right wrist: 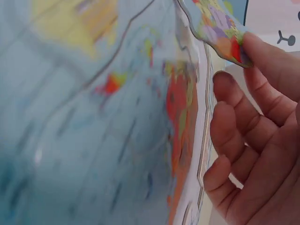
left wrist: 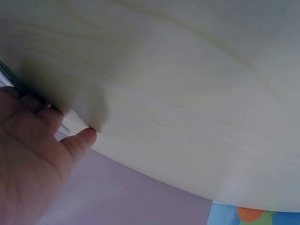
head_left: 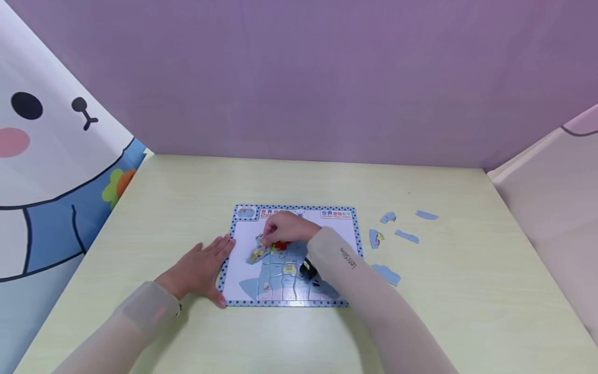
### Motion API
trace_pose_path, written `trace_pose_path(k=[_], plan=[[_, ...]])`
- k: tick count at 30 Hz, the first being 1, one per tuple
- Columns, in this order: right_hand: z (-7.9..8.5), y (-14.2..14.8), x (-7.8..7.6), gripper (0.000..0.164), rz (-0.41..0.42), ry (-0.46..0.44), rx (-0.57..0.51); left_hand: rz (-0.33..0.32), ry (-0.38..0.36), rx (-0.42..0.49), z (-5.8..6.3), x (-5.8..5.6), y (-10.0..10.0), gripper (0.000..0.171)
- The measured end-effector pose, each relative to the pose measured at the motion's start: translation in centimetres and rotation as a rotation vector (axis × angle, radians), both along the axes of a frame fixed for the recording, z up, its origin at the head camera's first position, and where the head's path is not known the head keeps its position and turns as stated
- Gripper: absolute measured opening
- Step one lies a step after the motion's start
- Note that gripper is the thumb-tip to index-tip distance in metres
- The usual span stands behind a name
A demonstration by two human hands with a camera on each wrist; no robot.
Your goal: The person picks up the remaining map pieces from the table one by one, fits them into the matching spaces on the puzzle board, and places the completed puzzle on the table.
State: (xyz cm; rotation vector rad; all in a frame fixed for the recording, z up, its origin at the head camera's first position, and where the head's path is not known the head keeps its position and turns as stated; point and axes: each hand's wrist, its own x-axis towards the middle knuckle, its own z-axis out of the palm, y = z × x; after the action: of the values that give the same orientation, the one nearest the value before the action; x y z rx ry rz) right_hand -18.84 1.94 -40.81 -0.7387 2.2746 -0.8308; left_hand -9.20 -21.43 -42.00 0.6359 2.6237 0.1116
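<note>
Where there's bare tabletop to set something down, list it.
Free: the table between the purple wall and puzzle board; also right of the loose pieces. Crowded: the board, under the right hand, with the left hand at its edge; and where those pieces lie.

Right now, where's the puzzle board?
In the head view, the puzzle board lies on the table, with the left hand at its left edge and loose pieces to its right.
</note>
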Motion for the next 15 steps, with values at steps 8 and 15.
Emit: trace_pose_path(k=[8,15], plan=[[0.9,1.3,0.3,0.025,0.008,-0.034,0.142,0.004,0.009,0.008,-0.1,0.0,-0.1,0.135],[0.9,0.2,0.5,0.012,0.008,0.06,0.126,-0.01,0.02,0.017,-0.2,0.0,-0.2,0.134]])
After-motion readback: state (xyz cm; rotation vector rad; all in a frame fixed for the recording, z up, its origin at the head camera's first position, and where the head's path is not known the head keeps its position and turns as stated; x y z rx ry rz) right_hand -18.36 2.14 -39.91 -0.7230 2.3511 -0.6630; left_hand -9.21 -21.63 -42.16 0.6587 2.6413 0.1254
